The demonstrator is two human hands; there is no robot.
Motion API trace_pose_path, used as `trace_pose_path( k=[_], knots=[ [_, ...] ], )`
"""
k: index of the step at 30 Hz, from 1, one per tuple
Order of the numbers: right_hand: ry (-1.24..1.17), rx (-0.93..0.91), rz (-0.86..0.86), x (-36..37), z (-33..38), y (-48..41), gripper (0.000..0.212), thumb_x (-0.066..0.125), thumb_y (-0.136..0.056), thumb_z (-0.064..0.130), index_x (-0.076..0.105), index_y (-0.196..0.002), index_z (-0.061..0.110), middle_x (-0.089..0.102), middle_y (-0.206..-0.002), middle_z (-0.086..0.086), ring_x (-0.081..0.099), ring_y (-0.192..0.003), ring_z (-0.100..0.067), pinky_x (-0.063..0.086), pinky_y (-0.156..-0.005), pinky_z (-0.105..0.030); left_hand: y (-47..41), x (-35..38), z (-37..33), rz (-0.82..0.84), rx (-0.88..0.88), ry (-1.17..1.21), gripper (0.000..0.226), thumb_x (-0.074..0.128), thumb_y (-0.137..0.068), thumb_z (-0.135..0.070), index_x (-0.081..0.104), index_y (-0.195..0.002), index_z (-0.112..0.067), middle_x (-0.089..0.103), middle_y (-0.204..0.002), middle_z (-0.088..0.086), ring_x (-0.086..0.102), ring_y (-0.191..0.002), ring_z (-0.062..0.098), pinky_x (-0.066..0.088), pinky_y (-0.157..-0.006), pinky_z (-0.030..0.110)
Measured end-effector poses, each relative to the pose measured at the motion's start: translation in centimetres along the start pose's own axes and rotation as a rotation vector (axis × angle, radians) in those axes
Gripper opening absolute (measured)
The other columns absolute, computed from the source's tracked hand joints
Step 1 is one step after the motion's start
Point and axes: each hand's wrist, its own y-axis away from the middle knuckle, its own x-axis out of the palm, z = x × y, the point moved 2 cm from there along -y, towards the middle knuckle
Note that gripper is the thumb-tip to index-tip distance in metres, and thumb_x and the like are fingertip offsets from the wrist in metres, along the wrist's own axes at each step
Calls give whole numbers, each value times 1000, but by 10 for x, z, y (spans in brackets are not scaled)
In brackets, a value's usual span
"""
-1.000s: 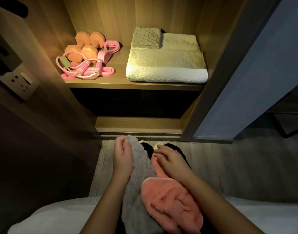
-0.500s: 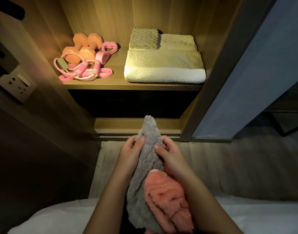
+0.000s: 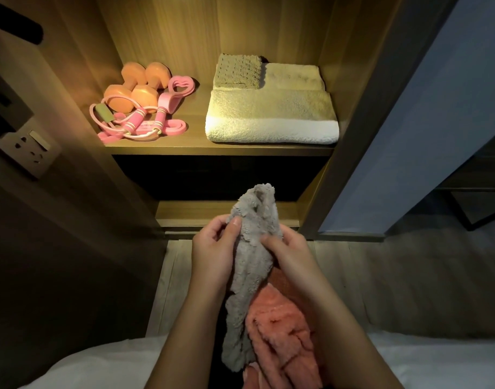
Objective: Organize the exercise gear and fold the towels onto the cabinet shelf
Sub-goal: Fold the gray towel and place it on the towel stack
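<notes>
Both hands grip a grey towel in front of the open cabinet.

The left hand [image 3: 212,254] and right hand [image 3: 291,254] each pinch the grey towel [image 3: 251,265] near its upper end, thumbs on the front, holding it up over the floor [image 3: 395,276] below the shelf [image 3: 193,143]. A pink towel [image 3: 280,327] lies bunched on the lap, against the grey one's lower right side. On the shelf, orange dumbbells [image 3: 136,88] sit at the left with a pink skipping rope [image 3: 134,124] and a pink band [image 3: 173,127] tangled in front of them. A folded white towel [image 3: 271,119] fills the right, with a small knitted cloth [image 3: 237,71] and a beige towel [image 3: 294,77] behind it. A wall socket [image 3: 30,153] is at the left, a blue-grey door [image 3: 423,122] at the right, and the bed [image 3: 86,369] edge is nearest.
</notes>
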Motion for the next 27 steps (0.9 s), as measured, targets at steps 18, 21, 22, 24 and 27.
trace_pose_path(
  k=[18,21,22,24,27],
  knots=[
    [542,-413,-32,-12,67,-22,42,65,-90,9,58,-127,28,54,-130,5,54,-118,-3,49,-99,-30,-28,12,-75,302,467,-483,11,58,-96,-16,68,-93,-21,68,-87,-11,64,-86,6,50,-78,28],
    [684,-540,-79,-14,94,-31,5,71,-87,13,67,-89,15,62,-111,1,58,-107,-7,47,-96,-30,-41,11,-102,295,521,-561,12,57,-96,-21,68,-93,-22,67,-89,-12,60,-87,1,48,-77,26],
    [689,-574,-96,-14,102,-32,8,72,-86,15,66,-83,17,62,-106,2,59,-102,-7,47,-91,-26,-46,11,-111,258,546,-573,11,56,-96,-21,67,-92,-21,65,-87,-11,58,-85,0,46,-75,25],
    [722,-626,-102,-14,115,-36,10,73,-86,20,67,-80,18,63,-102,3,59,-98,-6,44,-86,-20,-53,11,-128,194,578,-543,12,55,-96,-20,65,-89,-21,62,-85,-11,56,-83,0,44,-73,24],
    [829,-649,-63,-11,130,-41,16,73,-86,28,73,-84,12,61,-103,4,57,-99,-6,45,-87,-24,-58,11,-147,155,623,-444,13,51,-97,-23,61,-90,-18,62,-83,-6,60,-84,15,49,-73,39]
  ],
)
